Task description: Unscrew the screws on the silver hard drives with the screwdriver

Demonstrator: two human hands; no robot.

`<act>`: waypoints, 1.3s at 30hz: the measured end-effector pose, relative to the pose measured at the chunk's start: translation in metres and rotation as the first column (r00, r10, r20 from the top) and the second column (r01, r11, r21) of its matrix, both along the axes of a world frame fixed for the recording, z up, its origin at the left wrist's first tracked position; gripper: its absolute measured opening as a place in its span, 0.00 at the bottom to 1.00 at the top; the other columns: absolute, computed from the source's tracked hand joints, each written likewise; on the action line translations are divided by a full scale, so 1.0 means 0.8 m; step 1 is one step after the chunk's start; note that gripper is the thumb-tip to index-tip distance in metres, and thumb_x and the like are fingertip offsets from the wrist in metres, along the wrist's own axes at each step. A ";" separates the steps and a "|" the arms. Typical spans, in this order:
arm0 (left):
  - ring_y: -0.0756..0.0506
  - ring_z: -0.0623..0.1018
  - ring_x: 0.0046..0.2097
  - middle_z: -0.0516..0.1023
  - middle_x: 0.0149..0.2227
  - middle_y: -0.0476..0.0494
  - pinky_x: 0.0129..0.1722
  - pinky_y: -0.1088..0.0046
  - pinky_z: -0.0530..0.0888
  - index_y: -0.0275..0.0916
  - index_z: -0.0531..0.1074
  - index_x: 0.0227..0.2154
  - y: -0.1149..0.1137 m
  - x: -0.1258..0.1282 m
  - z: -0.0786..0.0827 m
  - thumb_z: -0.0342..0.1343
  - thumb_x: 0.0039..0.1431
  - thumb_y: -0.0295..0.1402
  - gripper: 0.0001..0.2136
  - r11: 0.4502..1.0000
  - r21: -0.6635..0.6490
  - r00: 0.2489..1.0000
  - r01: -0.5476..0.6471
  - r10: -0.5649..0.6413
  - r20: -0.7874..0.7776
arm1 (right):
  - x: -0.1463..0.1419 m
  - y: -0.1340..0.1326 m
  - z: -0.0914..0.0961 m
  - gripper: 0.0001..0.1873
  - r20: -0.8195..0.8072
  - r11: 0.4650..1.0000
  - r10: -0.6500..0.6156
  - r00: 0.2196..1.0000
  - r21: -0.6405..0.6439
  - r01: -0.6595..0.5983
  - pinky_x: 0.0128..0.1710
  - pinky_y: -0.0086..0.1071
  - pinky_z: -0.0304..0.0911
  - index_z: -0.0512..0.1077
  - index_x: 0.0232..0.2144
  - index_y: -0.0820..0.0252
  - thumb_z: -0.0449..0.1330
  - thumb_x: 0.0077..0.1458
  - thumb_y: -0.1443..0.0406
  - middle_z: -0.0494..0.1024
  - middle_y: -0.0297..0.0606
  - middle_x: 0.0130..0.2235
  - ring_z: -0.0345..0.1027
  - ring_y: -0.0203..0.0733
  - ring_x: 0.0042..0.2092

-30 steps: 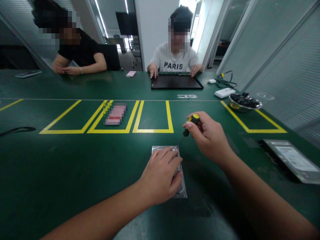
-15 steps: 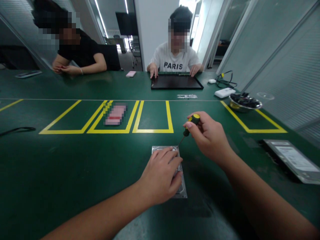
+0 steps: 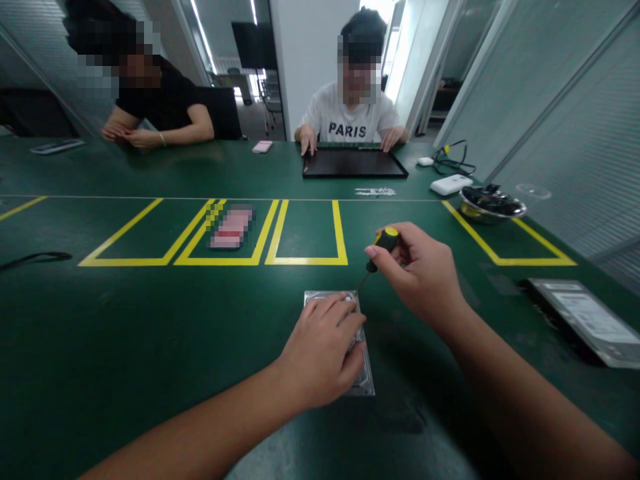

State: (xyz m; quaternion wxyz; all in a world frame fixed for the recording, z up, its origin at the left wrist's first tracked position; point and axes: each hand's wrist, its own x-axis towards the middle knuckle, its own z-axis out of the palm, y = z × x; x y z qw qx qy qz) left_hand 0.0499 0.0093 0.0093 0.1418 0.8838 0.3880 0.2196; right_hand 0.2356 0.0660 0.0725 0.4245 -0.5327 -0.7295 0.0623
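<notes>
In the middle of the head view a silver hard drive lies flat on the green table. My left hand is laid over it, holding it down with the fingers bent across its face and covering most of it. My right hand grips a screwdriver by its dark green and yellow handle. The thin shaft slants down to the left, and its tip is at the drive's upper right corner. Whether the tip sits in a screw is too small to tell.
Another hard drive lies at the right. Behind it stands a metal bowl of dark parts. Yellow tape marks boxes on the table; a blurred pink object lies in one. Two people sit opposite, one touching a black panel.
My right hand has shifted very slightly, with the thumb a little lower on the screwdriver. The left hand and the hard drive stay in place.
</notes>
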 end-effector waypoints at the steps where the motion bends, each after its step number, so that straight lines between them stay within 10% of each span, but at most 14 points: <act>1: 0.37 0.67 0.62 0.73 0.56 0.40 0.61 0.51 0.63 0.39 0.72 0.52 0.000 0.000 0.000 0.53 0.62 0.34 0.16 1.000 0.000 1.000 0.001 -0.001 -0.001 | 0.000 0.000 -0.001 0.14 -0.002 1.000 0.007 1.000 0.011 -0.007 0.23 0.27 0.55 0.70 0.42 0.58 0.64 0.55 0.59 0.69 0.26 0.22 0.61 0.32 0.22; 15: 0.38 0.67 0.62 0.73 0.56 0.40 0.61 0.52 0.64 0.40 0.72 0.52 0.000 0.000 0.000 0.53 0.62 0.34 0.16 1.000 0.003 1.000 0.001 -0.001 0.007 | 0.003 -0.004 0.007 0.06 0.113 0.951 0.015 0.994 0.306 -0.050 0.31 0.34 0.61 0.72 0.36 0.57 0.62 0.58 0.61 0.75 0.36 0.32 0.65 0.38 0.30; 39: 0.37 0.67 0.62 0.73 0.57 0.40 0.62 0.51 0.63 0.39 0.72 0.52 -0.001 0.000 0.001 0.53 0.62 0.34 0.16 1.000 0.004 1.000 0.002 -0.002 0.007 | 0.003 -0.006 0.011 0.05 0.070 0.946 0.113 0.991 0.296 -0.129 0.35 0.37 0.65 0.74 0.37 0.57 0.62 0.58 0.64 0.79 0.42 0.39 0.72 0.44 0.41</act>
